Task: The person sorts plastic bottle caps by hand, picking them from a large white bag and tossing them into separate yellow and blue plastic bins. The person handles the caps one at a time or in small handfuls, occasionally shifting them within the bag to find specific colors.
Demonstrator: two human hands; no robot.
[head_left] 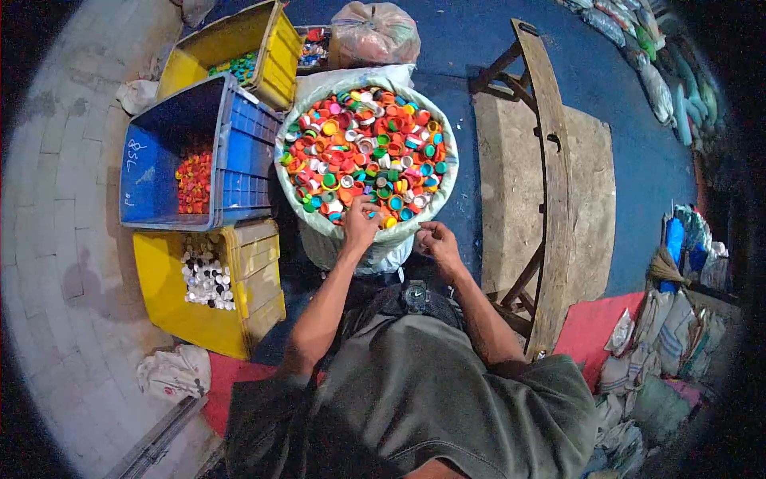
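Observation:
A big white sack (pixel 297 191) stands open in front of me, filled with several mixed bottle caps (pixel 363 148) in orange, green, blue and white. My left hand (pixel 361 226) reaches over the sack's near rim, its fingers pinched down among the caps; what it holds is too small to tell. Just outside the rim, my right hand (pixel 435 242) is curled with the fingers closed, and whether a cap is inside is hidden.
Left of the sack sit a blue crate (pixel 152 172) with red caps, a yellow crate (pixel 163 299) with white caps, and a far yellow crate (pixel 203 56) with green-blue caps. A wooden bench (pixel 550 160) stands on the right. A tied plastic bag (pixel 373 32) lies behind the sack.

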